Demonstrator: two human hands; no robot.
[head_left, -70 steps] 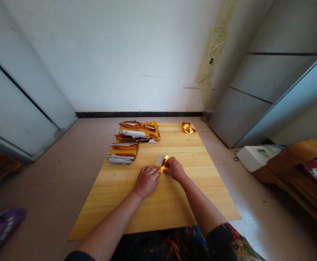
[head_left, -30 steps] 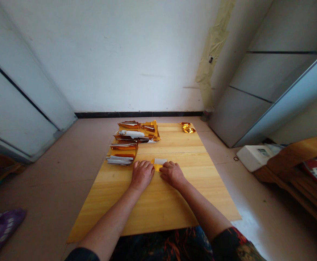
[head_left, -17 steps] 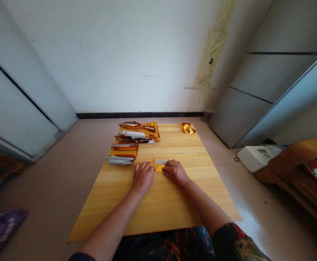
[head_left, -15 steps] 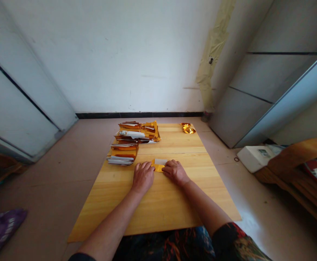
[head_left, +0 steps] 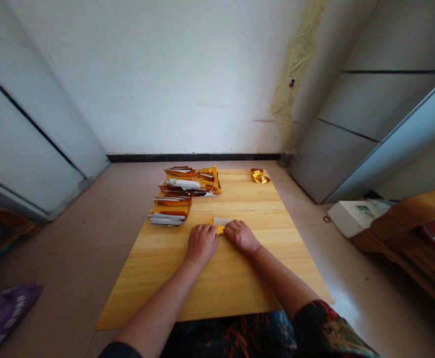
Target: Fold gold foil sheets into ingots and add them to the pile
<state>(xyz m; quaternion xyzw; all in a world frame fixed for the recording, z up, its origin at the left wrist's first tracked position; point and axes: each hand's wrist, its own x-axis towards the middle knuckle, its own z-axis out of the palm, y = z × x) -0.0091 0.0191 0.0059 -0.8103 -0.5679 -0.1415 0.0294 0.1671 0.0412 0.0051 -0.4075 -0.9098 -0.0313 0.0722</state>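
Observation:
A small piece of gold foil paper (head_left: 220, 229) with a whitish strip on its far side lies on the wooden board between my hands. My left hand (head_left: 203, 242) grips its left end, fingers bent and pressed together. At its right end, my right hand (head_left: 241, 235) pinches the near edge with curled fingers. The fingertips hide part of the paper. Beyond my left hand sit stacks of gold foil sheets with white backs (head_left: 172, 206), some bundled in a gold wrapper (head_left: 212, 179).
The wooden board (head_left: 262, 278) has folded gold pieces (head_left: 259, 176) at its far right corner. A white wall (head_left: 165, 89) rises behind it. To the right stand a grey cabinet (head_left: 347, 134) and a white box (head_left: 347, 219). A purple bag (head_left: 8, 315) lies at the lower left.
My left hand has moved to the right, closer to my right hand. Less of the gold paper shows between them. The stacks have stayed put.

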